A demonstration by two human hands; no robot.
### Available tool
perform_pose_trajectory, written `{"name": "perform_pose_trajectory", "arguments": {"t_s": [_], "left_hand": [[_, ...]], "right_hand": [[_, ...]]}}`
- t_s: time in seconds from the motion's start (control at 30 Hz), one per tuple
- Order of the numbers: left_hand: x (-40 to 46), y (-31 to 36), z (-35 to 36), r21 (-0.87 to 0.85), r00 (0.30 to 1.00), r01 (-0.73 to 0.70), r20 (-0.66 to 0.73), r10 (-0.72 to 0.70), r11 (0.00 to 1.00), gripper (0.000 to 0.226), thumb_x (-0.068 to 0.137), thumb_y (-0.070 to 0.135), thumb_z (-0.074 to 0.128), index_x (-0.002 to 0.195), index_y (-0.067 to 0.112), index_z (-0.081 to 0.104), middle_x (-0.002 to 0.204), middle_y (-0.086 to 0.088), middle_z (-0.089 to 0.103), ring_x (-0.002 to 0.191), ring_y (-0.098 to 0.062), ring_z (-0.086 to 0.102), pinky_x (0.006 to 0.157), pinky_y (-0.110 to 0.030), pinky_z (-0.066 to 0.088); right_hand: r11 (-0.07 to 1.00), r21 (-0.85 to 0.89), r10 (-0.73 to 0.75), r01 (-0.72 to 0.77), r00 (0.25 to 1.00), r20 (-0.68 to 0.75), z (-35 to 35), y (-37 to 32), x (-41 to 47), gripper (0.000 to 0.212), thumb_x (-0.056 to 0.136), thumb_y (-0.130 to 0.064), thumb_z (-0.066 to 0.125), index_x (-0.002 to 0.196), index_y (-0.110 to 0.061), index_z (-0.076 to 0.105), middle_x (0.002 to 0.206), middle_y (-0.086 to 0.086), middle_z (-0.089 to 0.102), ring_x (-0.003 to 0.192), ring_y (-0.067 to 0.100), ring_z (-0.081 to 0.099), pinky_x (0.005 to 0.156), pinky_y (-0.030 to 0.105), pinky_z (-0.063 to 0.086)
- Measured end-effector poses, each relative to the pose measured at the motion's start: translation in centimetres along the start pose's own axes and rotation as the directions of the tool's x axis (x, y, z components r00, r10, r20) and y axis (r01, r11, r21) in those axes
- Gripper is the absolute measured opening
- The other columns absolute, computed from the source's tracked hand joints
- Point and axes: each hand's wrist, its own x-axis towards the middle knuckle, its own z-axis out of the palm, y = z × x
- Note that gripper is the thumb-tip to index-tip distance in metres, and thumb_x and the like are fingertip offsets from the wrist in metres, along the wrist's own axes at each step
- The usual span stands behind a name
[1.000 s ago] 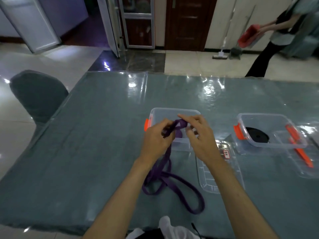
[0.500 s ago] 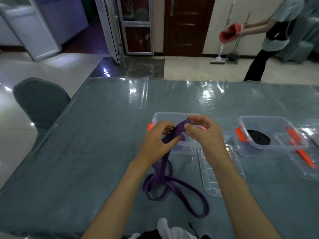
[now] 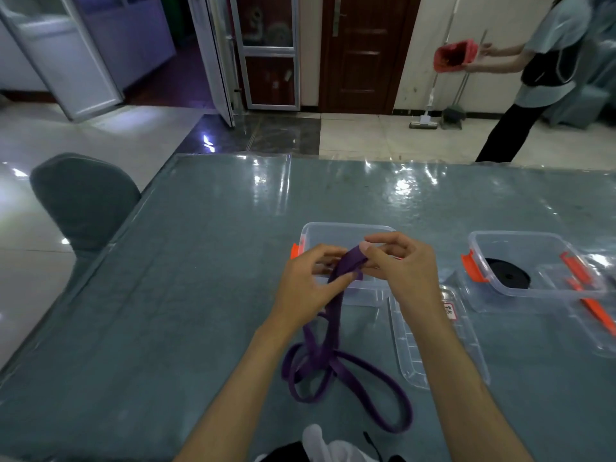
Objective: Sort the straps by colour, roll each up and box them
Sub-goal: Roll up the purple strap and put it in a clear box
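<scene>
A purple strap (image 3: 333,358) lies in loose loops on the table near the front edge, and one end rises to my hands. My left hand (image 3: 308,285) pinches the strap just below its folded end. My right hand (image 3: 405,268) pinches that folded end between thumb and fingers. Both hands hover over a clear plastic box (image 3: 311,233) with an orange latch. To the right, a second clear box (image 3: 480,241) holds a rolled black strap (image 3: 506,277).
A clear lid (image 3: 413,358) lies flat between the two boxes, and another lid with orange clips (image 3: 596,311) sits at the far right. A grey chair (image 3: 83,201) stands at the table's left. A person holding a red object stands beyond the table.
My hands have worked the strap's end into a tighter fold above the box. The loops on the table have shifted slightly. The person behind has moved.
</scene>
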Motion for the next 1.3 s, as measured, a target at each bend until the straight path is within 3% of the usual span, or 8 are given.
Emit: {"name": "perform_pose_trajectory", "arguments": {"t_s": [0.1,0.27,0.5,0.67,0.87,1.03,1.2,1.3], "left_hand": [[0.7,-0.3,-0.2,-0.115,0.996,0.087,-0.021,-0.090,0.990,0.028,0.083,0.023,0.090,0.109,0.024,0.079,0.104,0.010,0.080,0.097,-0.012,0.078,0.093,-0.034,0.063],[1.3,-0.5,-1.1,0.182,0.983,-0.182,0.069,0.172,0.966,0.036,0.089,0.018,0.084,0.122,0.020,0.071,0.111,0.014,0.076,0.104,0.003,0.072,0.096,-0.022,0.058],[2.1,-1.4,-1.6,0.265,0.962,-0.264,0.003,0.273,0.927,0.026,0.088,0.015,0.083,0.113,0.011,0.077,0.106,0.005,0.079,0.096,-0.006,0.073,0.088,-0.033,0.060],[2.8,-1.5,-1.1,0.033,0.984,-0.144,-0.103,0.147,0.989,0.023,0.083,0.017,0.090,0.103,0.019,0.079,0.100,0.015,0.078,0.095,-0.005,0.075,0.090,-0.020,0.057],[3.3,-1.0,-0.4,-0.146,0.974,-0.130,-0.205,0.099,0.981,0.024,0.084,0.025,0.090,0.103,0.034,0.080,0.104,0.014,0.080,0.103,-0.012,0.077,0.093,-0.020,0.056],[2.9,-1.6,1.4,-0.233,0.959,-0.105,-0.281,0.036,0.967,0.020,0.083,0.019,0.089,0.102,0.023,0.083,0.112,0.010,0.080,0.110,-0.014,0.075,0.098,-0.023,0.055],[3.0,-2.2,1.4,-0.191,0.970,-0.049,-0.245,0.001,0.980,0.032,0.082,0.017,0.089,0.110,0.030,0.082,0.105,0.009,0.075,0.104,-0.019,0.072,0.093,-0.029,0.058],[3.4,-2.2,1.1,-0.238,0.975,-0.003,-0.217,-0.050,0.971,0.030,0.087,0.016,0.086,0.111,0.033,0.082,0.103,0.006,0.076,0.100,-0.022,0.072,0.089,-0.030,0.058]], "right_hand": [[1.000,0.004,-0.009,0.009,1.000,-0.016,0.4,0.3,0.1,0.009,0.090,-0.008,0.081,0.096,-0.006,0.076,0.082,0.010,0.080,0.075,0.029,0.080,0.072,0.035,0.066],[1.000,0.011,0.004,-0.003,0.999,-0.041,1.0,1.0,0.5,0.008,0.089,-0.011,0.082,0.093,-0.009,0.076,0.084,0.010,0.081,0.079,0.030,0.079,0.077,0.040,0.066],[0.994,0.042,0.096,-0.099,0.994,0.057,1.5,1.1,1.6,0.016,0.086,-0.007,0.084,0.093,-0.001,0.071,0.089,0.014,0.079,0.083,0.032,0.080,0.072,0.036,0.066],[0.943,0.233,0.227,-0.239,0.971,0.077,1.1,0.7,2.1,0.019,0.088,-0.010,0.080,0.105,-0.009,0.071,0.095,0.019,0.080,0.087,0.030,0.079,0.074,0.030,0.063],[0.844,0.334,0.366,-0.420,0.906,0.213,2.2,1.1,1.9,0.015,0.097,-0.021,0.068,0.103,-0.009,0.076,0.095,0.012,0.070,0.085,0.017,0.065,0.078,0.023,0.058],[0.805,0.380,0.393,-0.455,0.889,0.233,2.9,1.3,1.6,0.024,0.102,-0.015,0.063,0.093,-0.009,0.084,0.086,0.009,0.071,0.073,0.013,0.064,0.072,0.020,0.060],[0.839,0.329,0.379,-0.434,0.899,0.219,2.5,1.1,1.5,0.037,0.104,-0.018,0.061,0.080,-0.030,0.086,0.081,0.008,0.075,0.072,0.016,0.068,0.067,0.022,0.058],[0.908,0.155,0.352,-0.389,0.910,0.220,2.1,1.1,1.8,0.027,0.101,-0.035,0.066,0.091,-0.020,0.087,0.089,0.008,0.080,0.080,0.017,0.070,0.072,0.024,0.058]]}}
